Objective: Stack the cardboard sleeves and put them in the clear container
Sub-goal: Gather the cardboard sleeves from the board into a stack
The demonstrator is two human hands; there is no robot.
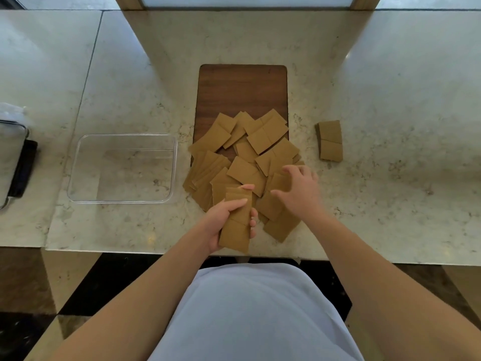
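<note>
My left hand (226, 222) grips a small stack of cardboard sleeves (237, 220) above the near edge of the tabletop (390, 105), thumb curled across the top face and fingertips wrapped around the right side. The held stack is flat, tan and rectangular, with a crease line across its middle; its long axis runs near to far, tilted slightly to the right at the far end. My right hand (299, 190) hovers just beside it, over the near right part of the loose pile of sleeves (242, 155), fingers spread and loosely bent, palm down; whether the fingertips touch a sleeve I cannot tell. The loose pile lies scattered and overlapping, its pieces pointing in many directions, spreading from near the tabletop's near edge onto the near end of a dark wooden board (243, 87) whose long axis runs near to far at the centre of the tabletop. Left of the pile, just beside it, the clear container (78, 157) stands open on the tabletop, rectangular with rounded corners, nothing visible inside. Right of the board, well apart from the pile, a second stack of sleeves (330, 140) lies flat, long axis near to far. At the left edge, a dark and clear object (15, 162) is partly cut off.
</note>
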